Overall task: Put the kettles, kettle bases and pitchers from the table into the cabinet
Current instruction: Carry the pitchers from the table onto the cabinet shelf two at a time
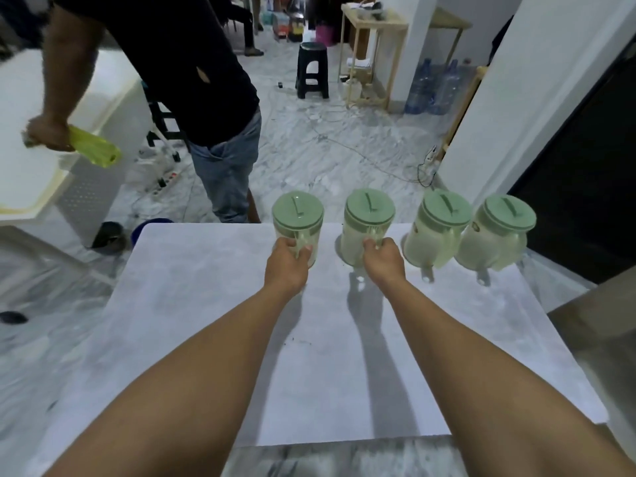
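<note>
- While both arms reach across the table (pixel 206 304), head view shows four green-lidded pitchers lined up along its far edge, handles turned toward the wearer; that facing is why each can be taken straight on without turning it.
- left hand (pixel 287 261) is closed around the handle of the leftmost pitcher (pixel 297 222); fingers wrapped through the loop, thumb on the near side.
- right hand (pixel 383 259) is closed the same way on the handle of the second pitcher (pixel 369 223).
- One pitcher per hand: likely so two go to the cabinet in a single trip.
- Both held pitchers look upright and seem to rest on the table; cannot tell whether either has lifted off yet.
- third pitcher (pixel 437 232) and fourth pitcher (pixel 495 235) stand to the right, untouched, just beside each other and apparently touching; they lean in the picture, probably lens distortion.
- Lids sit flat on all four, so tipping during carry should not spill anything; contents cannot be judged.
- No kettles or kettle bases visible on the table; the rest of its surface is bare.
- Cabinet not identifiable in this view; dark opening at right could be anything.
- Another person (pixel 192 80) stands beyond the table's left corner holding a yellow bag (pixel 94 149); well apart from the pitchers, but worth avoiding when carrying.
- Task stage, as a judgement: pitchers gripped, lift and carry not yet done.
</note>
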